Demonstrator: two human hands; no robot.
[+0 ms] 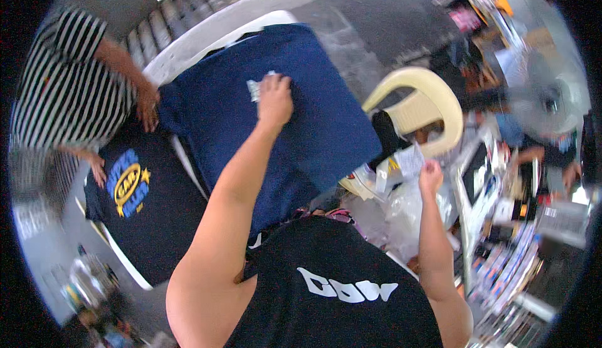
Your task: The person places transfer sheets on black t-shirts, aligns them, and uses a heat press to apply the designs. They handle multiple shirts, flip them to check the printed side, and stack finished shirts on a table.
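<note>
Our left hand [274, 104], unclenched, lay on one navy cloth [313, 134], long axis toward us; our right hand [431, 177] pinched one white sheet [411, 160].

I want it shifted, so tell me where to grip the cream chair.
Best by the cream chair's curved rim, probably from the right: a gap shows between it and the seat, while its left end sits near the navy cloth.
</note>
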